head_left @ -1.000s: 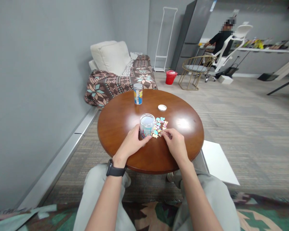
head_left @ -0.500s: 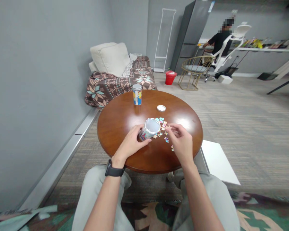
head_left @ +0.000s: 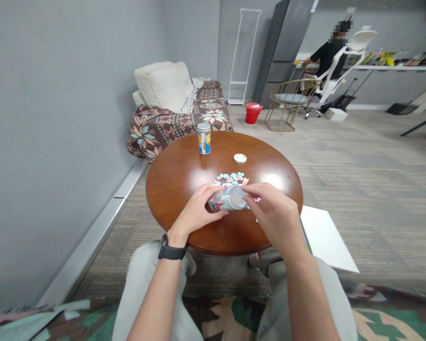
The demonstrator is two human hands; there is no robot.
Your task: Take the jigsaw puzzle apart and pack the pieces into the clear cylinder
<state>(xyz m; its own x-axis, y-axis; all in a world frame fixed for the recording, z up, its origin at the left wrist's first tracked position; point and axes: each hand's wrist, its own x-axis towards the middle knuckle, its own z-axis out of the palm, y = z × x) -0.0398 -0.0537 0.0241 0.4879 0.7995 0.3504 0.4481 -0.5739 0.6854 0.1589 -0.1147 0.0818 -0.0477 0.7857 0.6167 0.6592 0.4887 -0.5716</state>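
Left hand (head_left: pixel 199 213), at frame centre, wrapped round the jar (head_left: pixel 227 199), tipped on its side just above the table (head_left: pixel 177 175). Right hand (head_left: pixel 273 213), just right of it, pinched shut at the jar's open mouth, probably on a puzzle piece, though hidden. Loose pieces (head_left: pixel 230 179) lay just behind the jar. Looked light, stiff and smooth, likely clear plastic: slippery if gripped loosely, best held round the labelled middle. Pieces thin and light, best pinched at the edges. Can (head_left: pixel 203 138) and lid (head_left: pixel 240 158) stood farther back.
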